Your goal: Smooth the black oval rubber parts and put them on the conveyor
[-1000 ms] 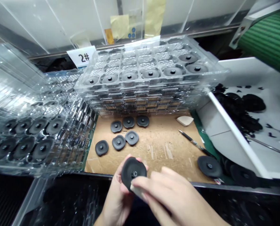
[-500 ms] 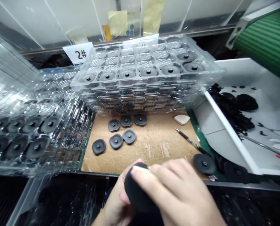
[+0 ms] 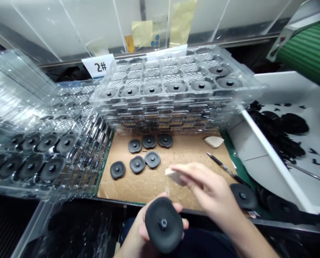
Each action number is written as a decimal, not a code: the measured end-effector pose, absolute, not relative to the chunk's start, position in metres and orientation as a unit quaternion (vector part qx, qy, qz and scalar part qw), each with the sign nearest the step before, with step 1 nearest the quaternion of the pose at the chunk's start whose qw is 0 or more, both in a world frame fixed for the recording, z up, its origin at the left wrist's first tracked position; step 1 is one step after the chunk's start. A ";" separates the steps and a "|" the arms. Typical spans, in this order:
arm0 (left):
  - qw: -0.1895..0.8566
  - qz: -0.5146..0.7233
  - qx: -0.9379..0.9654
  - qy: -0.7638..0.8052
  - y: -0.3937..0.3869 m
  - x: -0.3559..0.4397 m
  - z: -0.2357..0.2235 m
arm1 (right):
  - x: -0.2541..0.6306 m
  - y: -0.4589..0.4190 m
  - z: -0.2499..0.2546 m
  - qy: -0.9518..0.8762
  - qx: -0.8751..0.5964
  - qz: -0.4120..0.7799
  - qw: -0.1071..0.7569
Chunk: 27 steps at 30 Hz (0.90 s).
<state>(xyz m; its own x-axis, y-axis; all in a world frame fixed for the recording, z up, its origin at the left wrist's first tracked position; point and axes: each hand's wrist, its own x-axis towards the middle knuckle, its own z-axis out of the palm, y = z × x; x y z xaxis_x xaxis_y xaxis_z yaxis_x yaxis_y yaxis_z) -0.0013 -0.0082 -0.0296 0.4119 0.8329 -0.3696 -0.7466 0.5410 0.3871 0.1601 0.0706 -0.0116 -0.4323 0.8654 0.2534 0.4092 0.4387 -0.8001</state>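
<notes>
My left hand (image 3: 146, 229) grips a black rubber disc (image 3: 164, 225) with a small centre hub, held face up just in front of the bench edge. My right hand (image 3: 208, 190) hovers above and right of it, fingers pinched on a small pale wedge-shaped piece (image 3: 173, 172). Several loose black discs (image 3: 145, 157) lie on the brown cardboard mat (image 3: 187, 157) beyond my hands. Another disc (image 3: 243, 195) lies right of my right hand.
A stack of clear blister trays (image 3: 173, 93), partly filled with discs, stands at the back. More trays (image 3: 31, 143) lean at the left. A "2#" label (image 3: 99, 66), a thin pen-like tool (image 3: 223, 166), a second pale wedge (image 3: 214, 141) and a white bin with black scraps (image 3: 283, 132) are around.
My right hand has lifted off the disc and moved up and right with the pale piece. The disc's hub face shows again, lower in my left hand.
</notes>
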 end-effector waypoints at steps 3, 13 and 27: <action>0.833 0.507 0.050 0.217 -0.009 -0.001 -0.027 | 0.179 0.083 -0.058 -0.738 -0.512 0.332 0.287; 0.849 0.491 -0.010 0.195 -0.008 -0.002 -0.030 | 0.171 0.035 -0.089 -0.702 -0.548 0.261 0.371; 0.830 0.518 0.089 0.189 -0.014 -0.006 -0.038 | 0.168 0.027 -0.074 -0.717 -0.469 0.382 0.345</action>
